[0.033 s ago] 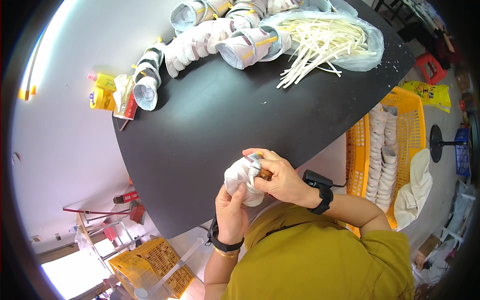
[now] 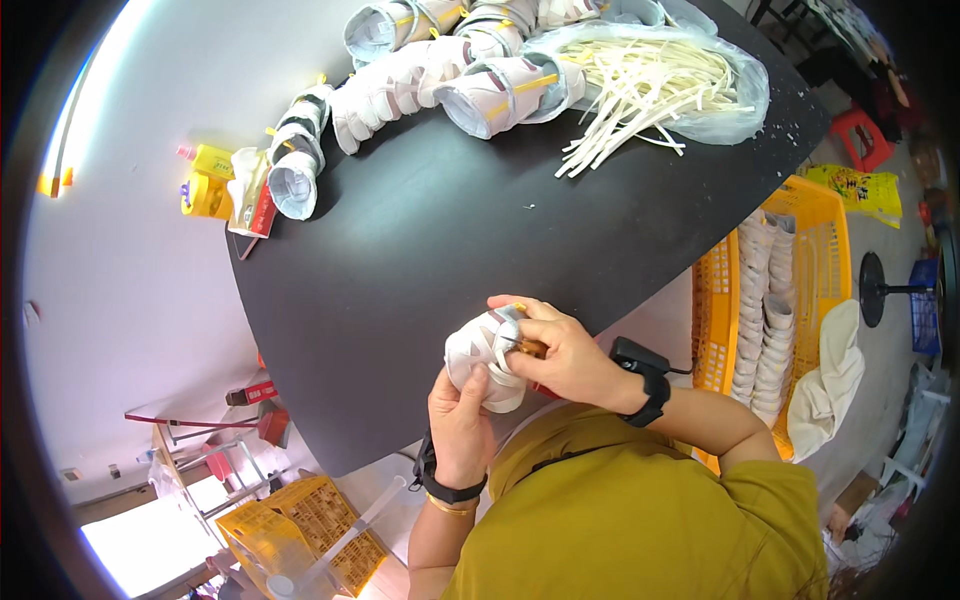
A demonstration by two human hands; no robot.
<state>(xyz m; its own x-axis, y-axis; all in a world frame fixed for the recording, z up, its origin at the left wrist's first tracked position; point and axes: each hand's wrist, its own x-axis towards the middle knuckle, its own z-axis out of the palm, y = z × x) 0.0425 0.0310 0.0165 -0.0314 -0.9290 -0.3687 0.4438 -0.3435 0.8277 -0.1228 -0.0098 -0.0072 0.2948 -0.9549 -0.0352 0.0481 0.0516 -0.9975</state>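
Both hands are at a small white and pale-pink shoe upper (image 2: 478, 352), above the near edge of the black table. My left hand (image 2: 462, 425) grips its lower side, thumb pressed on the pale surface. Closed at the grey-lined opening, my right hand (image 2: 565, 360) holds a small tool with an orange-brown handle (image 2: 534, 348). A thin shaft reaches from that handle to the upper's edge; its tip is too small to make out. The right fingers also touch the upper near its yellow tab.
On the black table (image 2: 400, 300), stacked shoe uppers (image 2: 400, 92) lie at the back. Beside them is a plastic bag (image 2: 735, 115) of cream strips (image 2: 650, 80). A tissue box (image 2: 252, 205) stands at the left corner. A yellow basket (image 2: 825, 215) with more uppers is at right.
The shoe upper has shifted slightly left. More of the tool's handle and its thin shaft now shows between my right fingers and the opening.
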